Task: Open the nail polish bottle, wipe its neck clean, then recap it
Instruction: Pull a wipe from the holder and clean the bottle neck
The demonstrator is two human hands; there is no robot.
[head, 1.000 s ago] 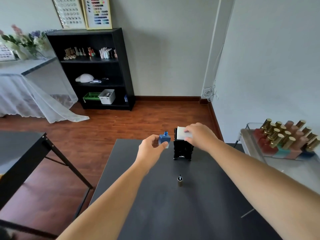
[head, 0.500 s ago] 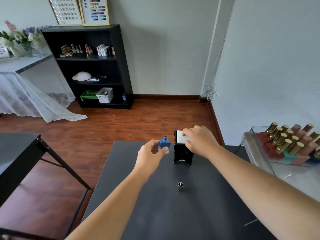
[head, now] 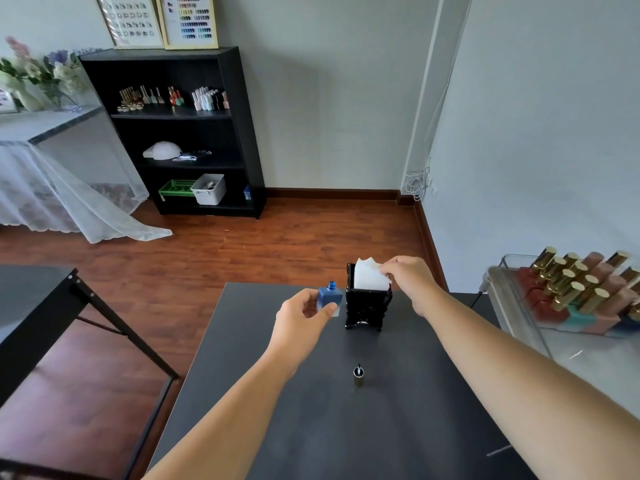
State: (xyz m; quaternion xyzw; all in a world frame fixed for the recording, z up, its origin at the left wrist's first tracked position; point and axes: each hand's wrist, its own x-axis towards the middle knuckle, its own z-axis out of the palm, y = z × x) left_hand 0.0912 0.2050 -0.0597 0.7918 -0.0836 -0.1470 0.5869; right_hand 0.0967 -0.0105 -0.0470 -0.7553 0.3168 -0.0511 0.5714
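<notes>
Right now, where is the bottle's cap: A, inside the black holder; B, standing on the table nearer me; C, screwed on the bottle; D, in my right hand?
B: the cap stands brush-up on the table, while the blue bottle in the left hand shows a bare neck.

I have one view only, from the camera on the person's head, so no second view overlaps it. It looks forward and down across the dark table point(head: 346, 427), and the wide lens bends the walls at the edges. Both forearms run in from the bottom edge, with the left hand point(head: 298, 320) and right hand point(head: 412, 282) sitting near mid-frame toward the table's far end. Beyond that I see wooden floor point(head: 277, 244), a black shelf unit point(head: 180, 133) against the far wall, well away from the lens.
</notes>
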